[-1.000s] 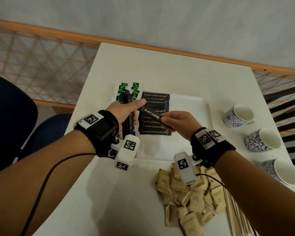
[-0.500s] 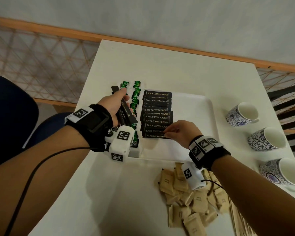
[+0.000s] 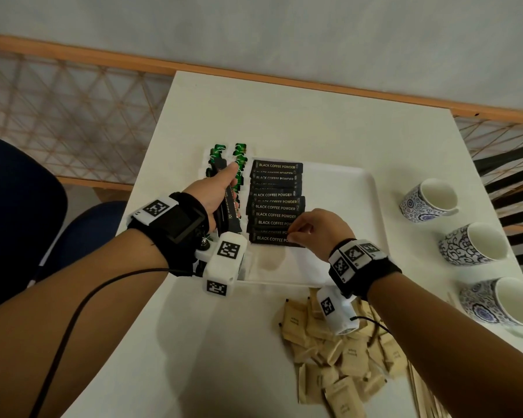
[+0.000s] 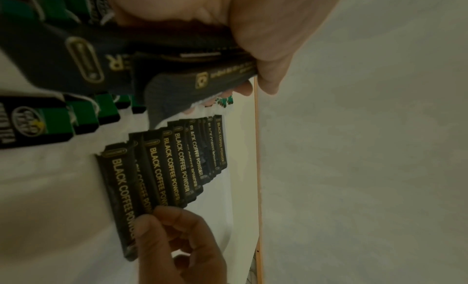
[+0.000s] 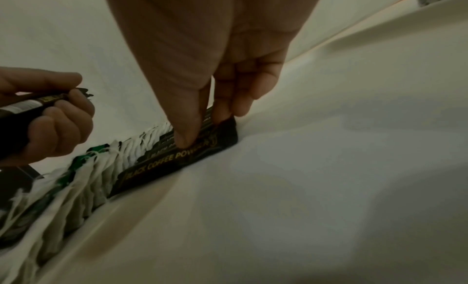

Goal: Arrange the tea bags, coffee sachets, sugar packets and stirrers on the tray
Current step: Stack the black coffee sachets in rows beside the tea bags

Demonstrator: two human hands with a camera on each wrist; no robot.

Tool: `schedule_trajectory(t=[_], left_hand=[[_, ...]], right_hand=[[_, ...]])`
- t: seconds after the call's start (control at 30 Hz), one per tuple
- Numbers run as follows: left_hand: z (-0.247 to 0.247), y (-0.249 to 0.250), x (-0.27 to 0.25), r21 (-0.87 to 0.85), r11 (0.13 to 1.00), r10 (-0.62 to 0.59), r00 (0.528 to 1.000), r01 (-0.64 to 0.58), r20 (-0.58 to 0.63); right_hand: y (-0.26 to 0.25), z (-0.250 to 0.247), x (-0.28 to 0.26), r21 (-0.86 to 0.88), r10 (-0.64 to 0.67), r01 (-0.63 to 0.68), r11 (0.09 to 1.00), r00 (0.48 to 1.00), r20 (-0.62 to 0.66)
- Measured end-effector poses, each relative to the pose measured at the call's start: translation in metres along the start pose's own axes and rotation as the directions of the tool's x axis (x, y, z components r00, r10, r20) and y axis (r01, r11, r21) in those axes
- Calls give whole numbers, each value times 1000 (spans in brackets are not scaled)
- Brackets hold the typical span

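Right hand (image 3: 317,229): thumb (image 5: 187,128) and fingertips pinched together on the right end of the nearest black coffee sachet (image 3: 269,238), which lies flat on the white tray (image 3: 357,206) as the closest piece of the sachet row.

Left hand (image 3: 212,191): fingers curled tight around a bundle of spare coffee sachets (image 3: 228,209), thumb pressed along the top; the bundle is held above the tea bags at the tray's 9 o'clock side.

Row of coffee sachets (image 3: 275,194): black, lettered "BLACK COFFEE POWDER", overlapping one another in a column running from 12 o'clock toward 6 o'clock, left of the tray's middle.

Tea bags (image 3: 240,152): green-tagged, white-bodied, in rows just left of the sachet row, along the tray's 9 o'clock edge; partly hidden by the left hand.

Sugar packets (image 3: 338,357): tan, in a loose heap on the white table (image 3: 254,116), off the tray at its 6 o'clock side, partly under the right wrist.

Wooden stirrers (image 3: 420,387): lying on the table at the heap's 3 o'clock edge, off the tray, mostly hidden by the right forearm.

Three blue-patterned cups (image 3: 471,242): upright on the table in a line at the tray's 3 o'clock side.
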State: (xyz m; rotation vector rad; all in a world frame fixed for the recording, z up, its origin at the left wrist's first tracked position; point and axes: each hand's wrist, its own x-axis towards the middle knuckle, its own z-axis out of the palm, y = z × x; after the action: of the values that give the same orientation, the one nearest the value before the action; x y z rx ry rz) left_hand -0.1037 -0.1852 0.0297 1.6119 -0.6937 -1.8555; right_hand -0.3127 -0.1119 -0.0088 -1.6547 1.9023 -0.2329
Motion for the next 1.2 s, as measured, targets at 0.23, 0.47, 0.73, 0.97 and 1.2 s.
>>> schedule_trajectory(t=[0.23,0.47,0.73,0.97,1.2], left_hand=[[13,-5,-6,-23,1000,12,999,-11,38],[26,-12,-21,-29,1000,6,997,-4,83],[27,-19,-49,14,1000,-13,966,9,259],[22,-26,-61,-2,999,36,951,-37,308],[13,-29,-55,171,979,63,966,-108,251]], right_hand=[[-24,-7,-11,274,-93,98,957,995,-32],[-67,-5,-20,462,-158,104,881,984,79],[-70,-9,-44,364,-82,70,929,997,17],[-55,-10,-70,678,-25,15,735,1000,4],[-39,-12,-86,611,110,-59,790,993,-46]])
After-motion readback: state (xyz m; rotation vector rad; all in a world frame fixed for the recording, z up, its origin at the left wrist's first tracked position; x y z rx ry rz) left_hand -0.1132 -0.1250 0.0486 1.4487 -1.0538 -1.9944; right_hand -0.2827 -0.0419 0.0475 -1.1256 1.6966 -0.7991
